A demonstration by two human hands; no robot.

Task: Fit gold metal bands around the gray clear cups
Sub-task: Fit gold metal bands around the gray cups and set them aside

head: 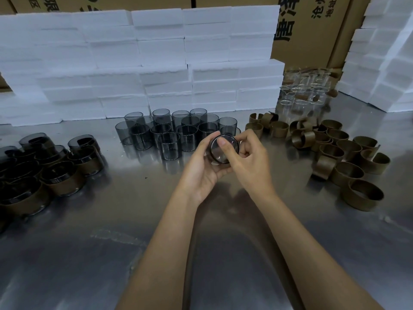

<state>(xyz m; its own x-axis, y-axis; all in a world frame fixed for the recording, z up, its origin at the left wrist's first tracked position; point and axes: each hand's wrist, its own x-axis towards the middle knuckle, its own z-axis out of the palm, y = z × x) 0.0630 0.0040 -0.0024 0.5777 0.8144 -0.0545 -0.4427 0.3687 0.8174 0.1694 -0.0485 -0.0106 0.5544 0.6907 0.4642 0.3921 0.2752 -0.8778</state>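
Both hands hold one gray clear cup (223, 151) above the table's middle, its round end tipped toward me. My left hand (202, 168) cups it from below and the left. My right hand (248, 159) grips it from the right, thumb pressed on the cup's face. A gold band around it is mostly hidden by my fingers. Several bare gray cups (169, 133) stand clustered just behind. Loose gold metal bands (335, 151) lie heaped at the right. Gray cups wearing gold bands (55, 166) sit grouped at the left.
The work surface is a shiny steel table (125, 231). White foam blocks (143, 63) are stacked along the back and at the far right. Colourless clear glasses (306, 90) stand at the back right, with cardboard boxes (312, 30) behind.
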